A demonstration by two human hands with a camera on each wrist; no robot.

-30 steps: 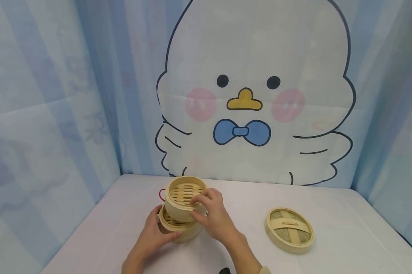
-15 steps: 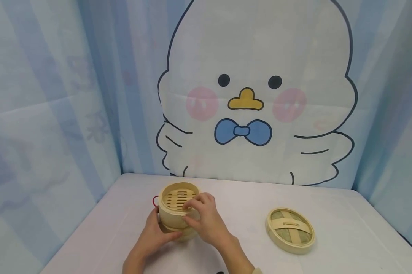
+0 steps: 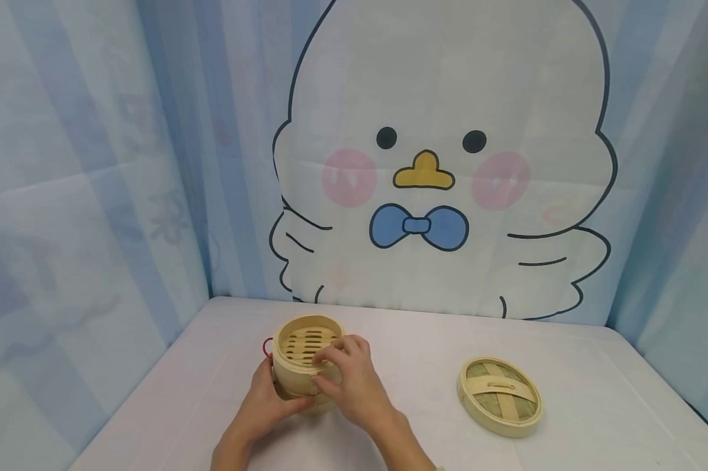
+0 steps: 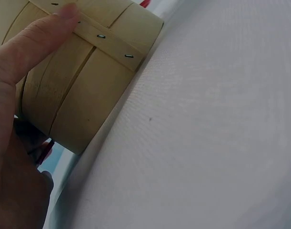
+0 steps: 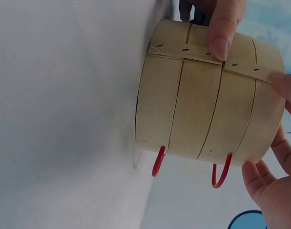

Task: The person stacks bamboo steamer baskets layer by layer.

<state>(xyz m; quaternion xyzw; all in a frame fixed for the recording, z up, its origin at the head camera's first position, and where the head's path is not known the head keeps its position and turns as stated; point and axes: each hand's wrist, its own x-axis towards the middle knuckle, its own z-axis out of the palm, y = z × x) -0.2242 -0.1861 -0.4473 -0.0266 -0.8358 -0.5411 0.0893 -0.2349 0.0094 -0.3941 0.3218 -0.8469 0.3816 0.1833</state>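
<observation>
Two small round bamboo steamer baskets stand stacked on the table. In the head view the upper basket (image 3: pixel 295 378) shows its slatted floor, while the lower basket (image 3: pixel 323 404) is mostly covered by it and the hands. My left hand (image 3: pixel 261 407) grips the stack low, its thumb across the stapled band in the left wrist view. With thumb and fingertips, my right hand (image 3: pixel 356 386) holds the upper basket's near right rim. Seen from the right wrist, the walls line up, and a red loop (image 5: pixel 222 174) on the upper basket hangs beside another red loop (image 5: pixel 158 162) on the lower.
A round bamboo steamer lid (image 3: pixel 501 398) with a crossed strip handle lies to the right on the white tabletop (image 3: pixel 418 366). Behind the table hangs a cloth backdrop (image 3: pixel 430 275) with a cartoon bird, and blue curtains enclose both sides.
The upper basket, at first offset up and to the right of the lower one, has moved left and down onto it with my right hand. My left hand stays around the stack.
</observation>
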